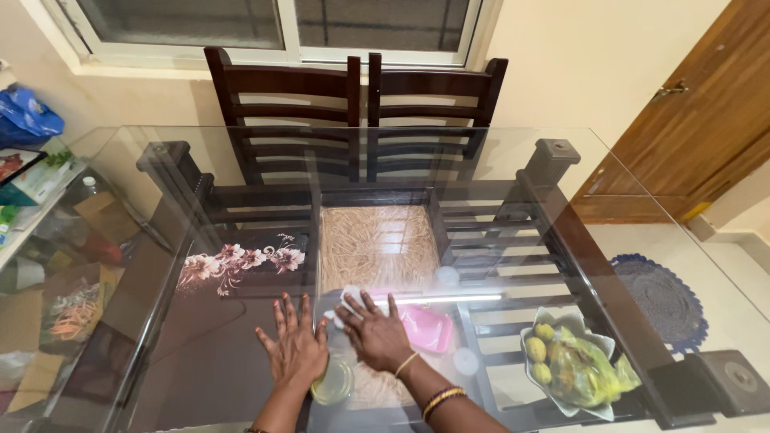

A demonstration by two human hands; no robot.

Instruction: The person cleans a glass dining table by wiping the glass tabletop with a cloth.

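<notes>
My left hand (293, 345) lies flat on the glass tabletop (337, 152), palm down, fingers spread, holding nothing. Beside it, my right hand (374, 329) presses down on a white cloth (346, 302) that shows at my fingertips; bangles circle that wrist. Both hands are near the table's front edge, close to its middle. Just right of the right hand a pink plastic item (427, 327) shows; whether it lies on or under the glass is unclear.
A white bowl (553, 321) with yellow-green fruit and a plastic bag sits front right. A small round glass item (333, 383) shows under my wrists. Two dark wooden chairs (353, 96) stand at the far side. Shelves with clutter (32, 176) are left, a wooden door (698, 104) right.
</notes>
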